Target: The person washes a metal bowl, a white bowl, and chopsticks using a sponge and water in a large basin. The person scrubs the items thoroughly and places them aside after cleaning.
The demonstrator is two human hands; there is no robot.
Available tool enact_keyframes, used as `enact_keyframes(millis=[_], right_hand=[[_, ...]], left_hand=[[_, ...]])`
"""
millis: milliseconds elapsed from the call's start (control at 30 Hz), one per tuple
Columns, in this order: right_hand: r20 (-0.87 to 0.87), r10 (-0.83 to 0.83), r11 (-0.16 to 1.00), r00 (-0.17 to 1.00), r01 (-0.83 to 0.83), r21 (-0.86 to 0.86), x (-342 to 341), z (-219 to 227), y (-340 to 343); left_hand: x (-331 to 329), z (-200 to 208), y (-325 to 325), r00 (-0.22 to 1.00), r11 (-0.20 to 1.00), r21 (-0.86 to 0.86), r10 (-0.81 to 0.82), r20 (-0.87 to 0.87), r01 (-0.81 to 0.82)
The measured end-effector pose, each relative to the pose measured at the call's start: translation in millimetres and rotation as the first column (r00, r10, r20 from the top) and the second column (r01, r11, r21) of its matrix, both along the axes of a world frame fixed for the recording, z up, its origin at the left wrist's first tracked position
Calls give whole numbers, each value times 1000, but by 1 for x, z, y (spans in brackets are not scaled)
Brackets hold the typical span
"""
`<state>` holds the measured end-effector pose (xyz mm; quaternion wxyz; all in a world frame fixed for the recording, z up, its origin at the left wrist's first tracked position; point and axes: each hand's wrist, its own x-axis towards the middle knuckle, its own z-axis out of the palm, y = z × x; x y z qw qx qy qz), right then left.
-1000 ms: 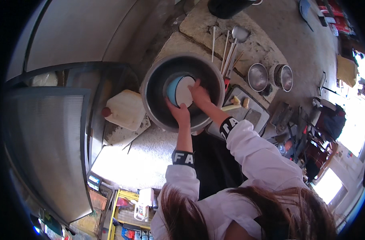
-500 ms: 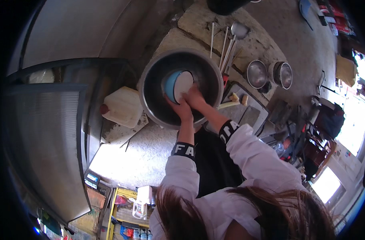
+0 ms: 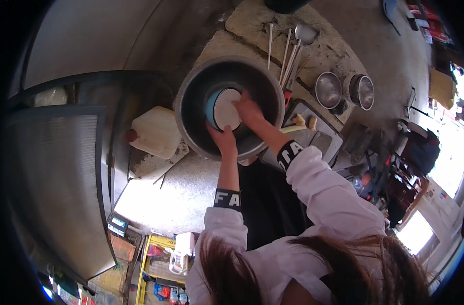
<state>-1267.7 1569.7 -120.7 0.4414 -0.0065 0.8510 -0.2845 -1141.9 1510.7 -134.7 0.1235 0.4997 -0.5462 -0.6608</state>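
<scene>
Bowl [image 3: 226, 109], blue outside and white inside with a dark rim, set tilted in a deep metal basin [image 3: 265, 84], blue wall showing on the left. Left hand [image 3: 223, 141] closed on the near side of the bowl, thumb at the rim, other fingers mostly hidden. Right hand [image 3: 249, 112] just beside, fingers bent at the bowl's right side; impossible to tell whether pinching the rim or only touching.

Basin overlapping the near edge of the counter [image 3: 333, 53], support out of sight. Beyond, toward the far edge, a ladle [image 3: 306, 33] and pale sticks [image 3: 270, 46]; a dark pot [image 3: 286, 4] at the far edge itself. Two pans [image 3: 327, 90] near the right edge. Tray [image 3: 327, 127] by the near right corner, bearing yellowish pieces [image 3: 312, 123] and a pale stalk [image 3: 293, 129]. Left of the basin, a whitish jug [image 3: 158, 132] with a reddish cap.
</scene>
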Motion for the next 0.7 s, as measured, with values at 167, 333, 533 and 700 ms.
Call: enact_keyframes(millis=[167, 333, 533, 700], right_hand=[[-274, 27, 999, 961, -17, 40, 50, -32, 1], [-74, -12, 996, 997, 18, 86, 20, -5, -4], [-253, 186, 981, 949, -167, 95, 35, -5, 6], [-278, 434, 896, 857, -379, 232, -9, 35, 22]], left_hand=[[-23, 19, 10, 997, 996, -32, 81, -20, -81], [-5, 20, -7, 993, 991, -76, -105, 52, 108], [-5, 18, 7, 999, 999, 36, 37, -18, -37], [0, 56, -5, 916, 822, -417, -297, 269, 389]])
